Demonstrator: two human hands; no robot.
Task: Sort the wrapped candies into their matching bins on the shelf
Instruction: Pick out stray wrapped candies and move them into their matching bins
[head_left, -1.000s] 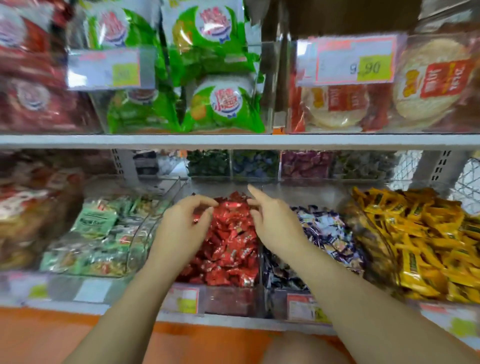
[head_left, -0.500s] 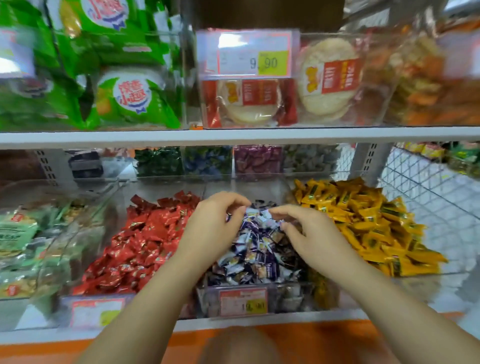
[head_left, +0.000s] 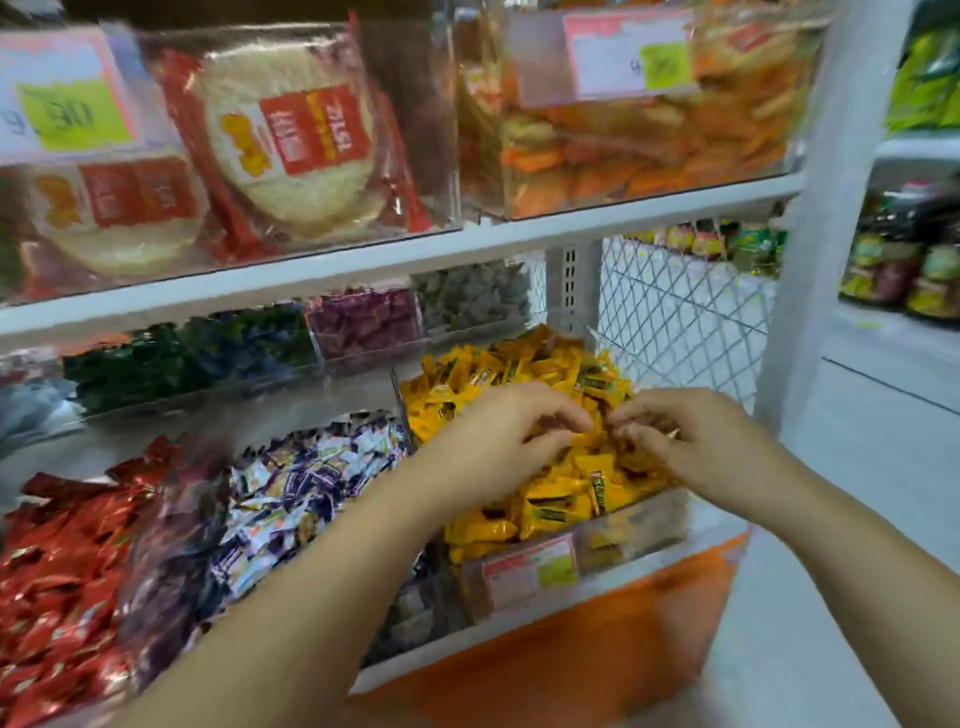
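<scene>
The left hand (head_left: 498, 441) and right hand (head_left: 696, 447) curl over the yellow candies (head_left: 550, 483) near the right end of the shelf (head_left: 447, 647). Motion blur hides whether either hand pinches a wrapper. Both hands cover the middle of the yellow heap. The left forearm (head_left: 322, 587) hides the front of the purple-and-white candies (head_left: 291, 488). The red candies (head_left: 52, 571) are cut off by the picture's left edge. The price tag (head_left: 530, 569) at the shelf's front edge is too smeared to read. The small bins (head_left: 363, 322) along the shelf's back edge are blurred, and their contents show only as colour.
</scene>
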